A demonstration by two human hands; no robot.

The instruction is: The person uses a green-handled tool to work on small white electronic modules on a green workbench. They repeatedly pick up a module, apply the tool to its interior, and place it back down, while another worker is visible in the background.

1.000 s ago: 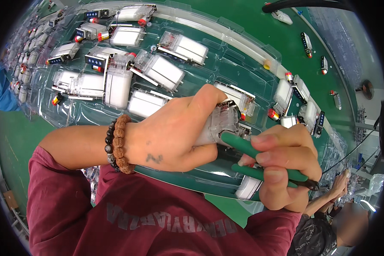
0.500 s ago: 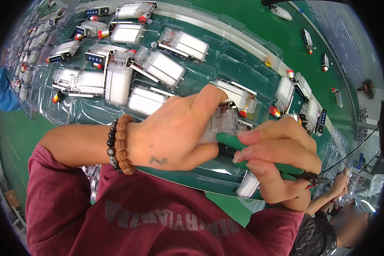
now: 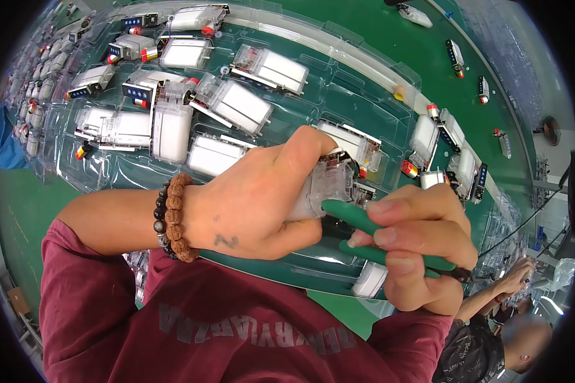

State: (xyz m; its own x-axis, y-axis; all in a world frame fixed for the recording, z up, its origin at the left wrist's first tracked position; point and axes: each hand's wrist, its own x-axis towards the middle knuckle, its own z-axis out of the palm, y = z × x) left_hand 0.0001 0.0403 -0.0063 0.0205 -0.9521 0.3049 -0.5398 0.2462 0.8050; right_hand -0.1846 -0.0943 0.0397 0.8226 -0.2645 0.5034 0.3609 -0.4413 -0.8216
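My left hand (image 3: pixel 255 198) is closed round a small device with a clear plastic casing (image 3: pixel 332 182), gripped between thumb and fingers above the table's near half. Just right of it, my right hand (image 3: pixel 428 236) holds green-handled pliers (image 3: pixel 351 217). The dark jaws point down and right, away from the casing, while one rounded handle end lies against the casing or just in front of it; I cannot tell which. My left hand covers much of the device's lower part.
Clear plastic trays (image 3: pixel 358 89) cover the green table, holding several similar white-and-clear devices (image 3: pixel 243 105). More devices with red-and-yellow cylinders (image 3: pixel 410 168) lie at the right. A blue cloth or bag (image 3: pixel 3 137) is at far left. A co-worker (image 3: pixel 485 345) works at lower right.
The pliers' two handles now show farther apart in my right hand, whose fingers have shifted. The device in my left hand has tilted slightly. The whole view has drifted a little.
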